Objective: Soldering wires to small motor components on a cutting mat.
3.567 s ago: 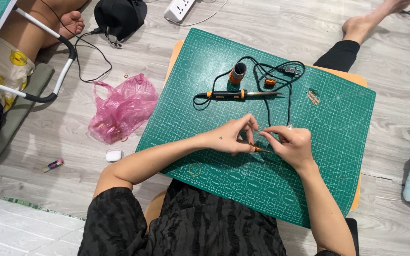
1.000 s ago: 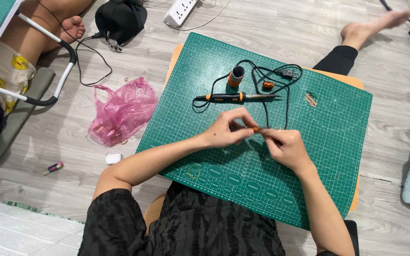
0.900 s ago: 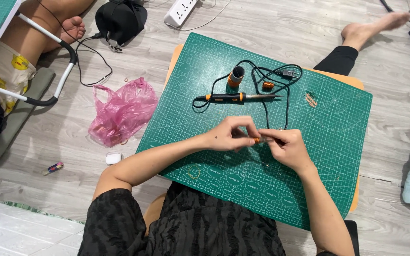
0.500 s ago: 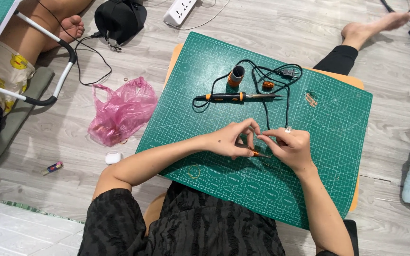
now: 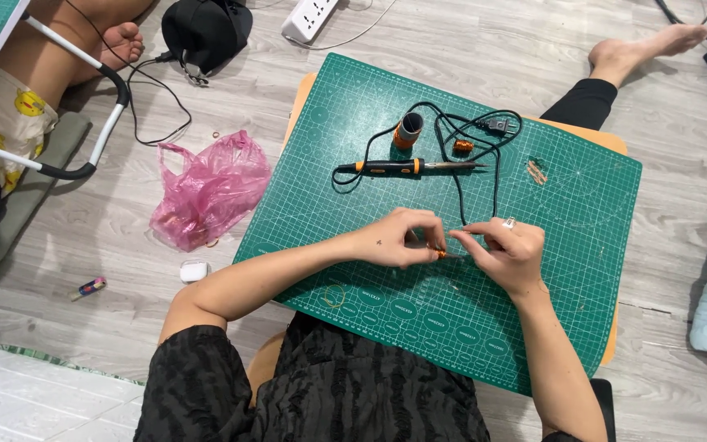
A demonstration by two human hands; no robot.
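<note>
Green gridded cutting mat [image 5: 583,245] is covering the low desk; at its centre the left hand [image 5: 398,237] and right hand [image 5: 511,254] are meeting, each grip pinching shut on a tiny orange piece [image 5: 442,254] between the fingertips. At 12 o'clock from them a slim soldering iron [image 5: 403,167] is lying amid looped black cord. Compared with half a second ago, the hands are sitting slightly closer together

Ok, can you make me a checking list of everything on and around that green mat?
Surface: green cutting mat on an orange board.
Job's things: small orange piece pinched between left hand and right hand.
Clutter: soldering iron, orange spool, pink bag.
Grippers: both hands closed on the piece.
Cables: black cord looped on the mat.
Surroundings: wooden floor, power strip, another person's foot.
</note>
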